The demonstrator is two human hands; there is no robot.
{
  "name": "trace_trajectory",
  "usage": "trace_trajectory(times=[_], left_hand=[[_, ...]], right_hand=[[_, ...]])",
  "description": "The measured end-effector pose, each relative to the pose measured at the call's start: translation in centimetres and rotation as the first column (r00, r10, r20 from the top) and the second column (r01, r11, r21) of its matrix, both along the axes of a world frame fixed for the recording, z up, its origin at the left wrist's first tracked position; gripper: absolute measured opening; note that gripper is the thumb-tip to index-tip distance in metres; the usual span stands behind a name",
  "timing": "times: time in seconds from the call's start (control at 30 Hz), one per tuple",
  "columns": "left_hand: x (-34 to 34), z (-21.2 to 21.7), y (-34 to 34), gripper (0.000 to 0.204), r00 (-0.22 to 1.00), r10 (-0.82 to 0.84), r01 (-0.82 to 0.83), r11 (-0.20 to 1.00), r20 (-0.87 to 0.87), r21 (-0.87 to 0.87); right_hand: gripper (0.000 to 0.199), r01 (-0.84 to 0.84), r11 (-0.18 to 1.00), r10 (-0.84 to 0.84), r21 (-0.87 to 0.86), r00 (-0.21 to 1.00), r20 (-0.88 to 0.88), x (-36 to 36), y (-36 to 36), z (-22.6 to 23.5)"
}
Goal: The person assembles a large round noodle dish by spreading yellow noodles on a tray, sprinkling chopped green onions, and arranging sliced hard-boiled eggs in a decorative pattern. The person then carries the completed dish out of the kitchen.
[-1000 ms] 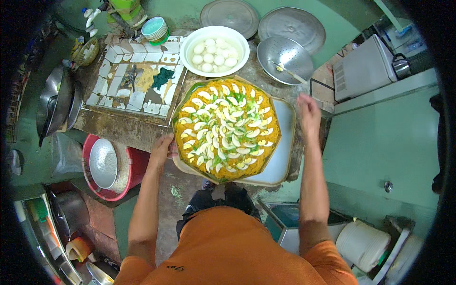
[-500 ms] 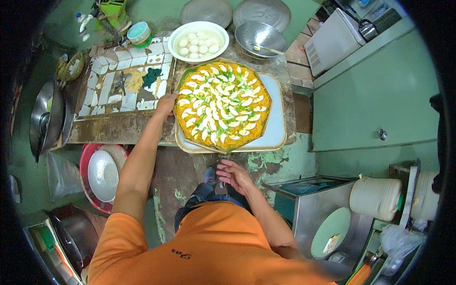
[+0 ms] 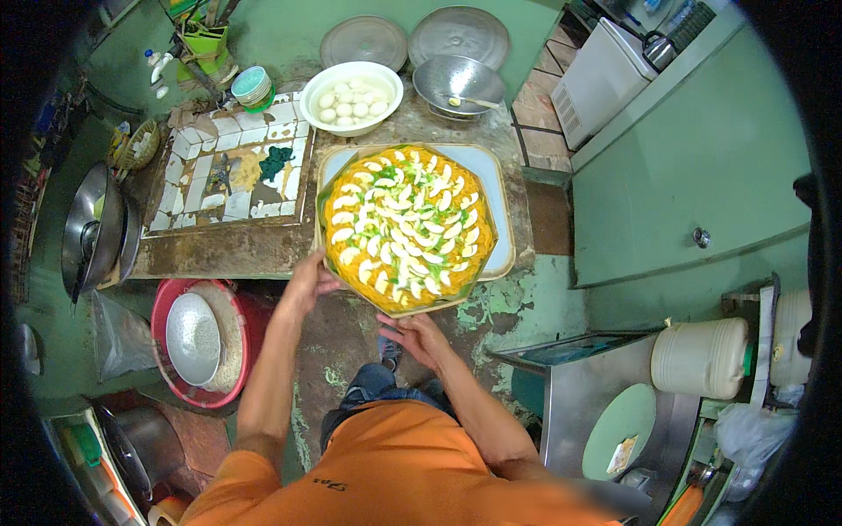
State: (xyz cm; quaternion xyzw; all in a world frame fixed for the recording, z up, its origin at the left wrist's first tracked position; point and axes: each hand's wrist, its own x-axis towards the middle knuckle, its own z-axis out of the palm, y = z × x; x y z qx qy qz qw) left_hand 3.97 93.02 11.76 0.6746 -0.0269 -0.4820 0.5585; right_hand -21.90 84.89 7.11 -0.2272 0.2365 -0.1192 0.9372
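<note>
An eight-sided tray of orange noodles (image 3: 351, 223), topped with sliced boiled egg and chopped greens and edged with leaf, tilts over the counter's front edge. My left hand (image 3: 305, 282) holds it by its near left corner, some fingers hidden beneath. Palm up, my right hand (image 3: 419, 340) is at the near edge, its visible fingers stretched out and apart; whether it bears weight I cannot tell. Behind the noodles a white-and-blue rectangular tray (image 3: 502, 210) with a tan rim lies on the counter. A white basin (image 3: 309, 114) of peeled boiled eggs stands farther back.
A metal colander (image 3: 438, 79) with a spoon sits at the back right, near round lids (image 3: 460, 39). To the left is a broken-tiled recess (image 3: 189, 188). Below it stands a red tub (image 3: 158, 324) with a metal bowl (image 3: 193, 342). A metal cabinet (image 3: 570, 403) is at right.
The noodle tray has come toward me, off part of the rectangular tray, and tilts. My left hand moved nearer with it. My right hand has risen to its near edge.
</note>
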Motion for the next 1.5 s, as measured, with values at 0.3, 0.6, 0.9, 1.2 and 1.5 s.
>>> trace_trajectory(times=[0.3,0.6,0.9,1.2,1.5], left_hand=[[-21.2,-4.0,4.9,0.083,0.586,-0.267,-0.331,0.782,-0.765,-0.527],[-19.6,-15.5,-6.5,0.065,0.598,-0.09,-0.519,0.713,-0.796,-0.471],[-18.2,-16.7,-8.3,0.065,0.642,0.035,-0.518,0.756,-0.766,-0.4],[-16.3,-14.5,-6.4,0.064,0.754,0.123,-0.472,0.785,-0.645,-0.402],[-14.6,-15.8,-7.6,0.064,0.825,0.018,-0.381,0.757,-0.565,-0.531]], right_hand=[[0.054,0.538,0.838,-0.545,-0.09,0.834,-0.092,-12.4,-5.0,-1.4],[0.055,0.46,0.815,-0.512,-0.353,0.856,-0.068,-20.3,-5.8,-1.2],[0.074,0.573,0.76,-0.64,-0.307,0.743,-0.197,-25.8,-5.2,0.6],[0.064,0.627,0.7,-0.664,-0.343,0.748,0.011,-23.2,-8.6,0.2],[0.055,0.892,0.373,-0.847,-0.254,0.44,0.299,-19.2,-6.2,-4.1]])
